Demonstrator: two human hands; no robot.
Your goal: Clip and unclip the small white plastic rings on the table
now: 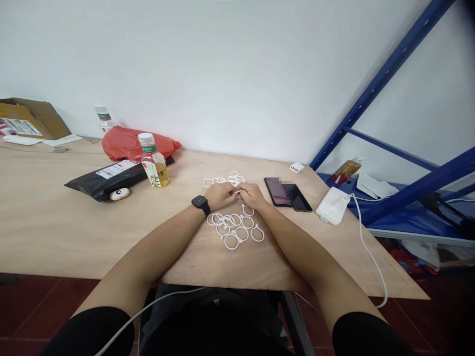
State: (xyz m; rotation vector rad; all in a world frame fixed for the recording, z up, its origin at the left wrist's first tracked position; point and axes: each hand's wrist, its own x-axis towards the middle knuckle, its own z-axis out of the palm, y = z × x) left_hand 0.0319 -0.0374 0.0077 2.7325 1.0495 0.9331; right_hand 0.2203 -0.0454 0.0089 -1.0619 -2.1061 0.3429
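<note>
**White rings pinched and loose on table; containers noted**

Head view. The left hand (pixel 221 194) and right hand (pixel 252 195) meet over the wooden table (pixel 74 232), fingertips closed together on a small white piece (pixel 238 191), apparently part of a ring; detail is obscured by the fingers. Loose white rings (pixel 233 232) lie in a near group between the forearms, several overlapping; a far group (pixel 230 180) lies just beyond the hands. Judged light, thin, smooth and fairly stiff; hoops may bend if squeezed. The small tab appears the best hold.

Containers: the front bottle (pixel 156 170) is capped, upright and holds yellow liquid. A second bottle (pixel 104 120) stands behind the red bag (pixel 129 141). Contents of the black parcel (pixel 107 183) and cardboard box (pixel 48 118) cannot be determined.
</note>
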